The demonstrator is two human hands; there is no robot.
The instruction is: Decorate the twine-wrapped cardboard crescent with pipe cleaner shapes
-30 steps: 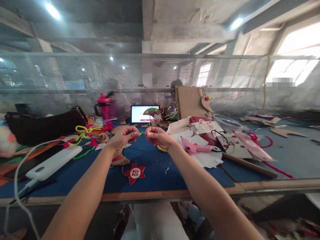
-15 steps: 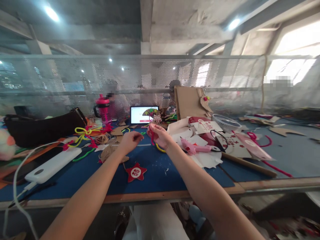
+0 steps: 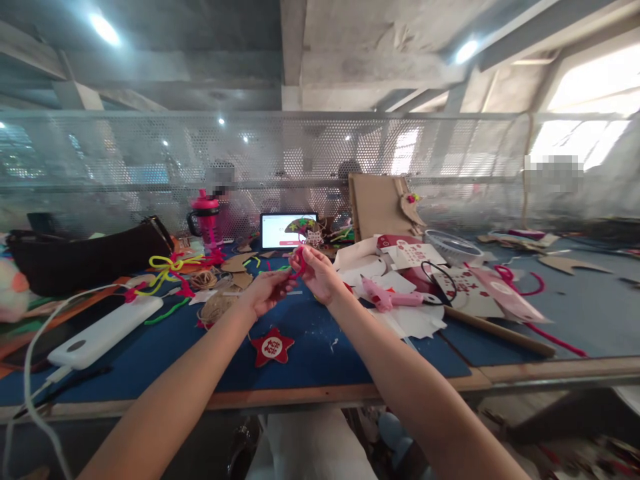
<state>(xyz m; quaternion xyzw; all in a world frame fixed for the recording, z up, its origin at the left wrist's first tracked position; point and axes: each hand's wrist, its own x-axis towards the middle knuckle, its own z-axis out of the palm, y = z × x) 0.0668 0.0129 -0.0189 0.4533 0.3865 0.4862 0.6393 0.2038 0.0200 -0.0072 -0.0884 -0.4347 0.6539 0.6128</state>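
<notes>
A red pipe cleaner, bent into a loop, sits above the blue table mat. My right hand pinches its upper part. My left hand reaches in from the left, its fingers closed on the lower end, though they partly hide that end. Below the hands lie a red felt star with white print and a ball of jute twine. To the right of my right hand rests a pink glue gun.
Left of the hands are a yellow and red pipe cleaner bow, a white power bank with its cable, and a black bag. A pink bottle, a tablet and cardboard stand at the back. Papers cover the right. A person sits behind a perforated screen.
My hands met at a small green piece, then parted. My right hand rose with the red pipe cleaner, and my left hand moved back in and closed on its lower end.
</notes>
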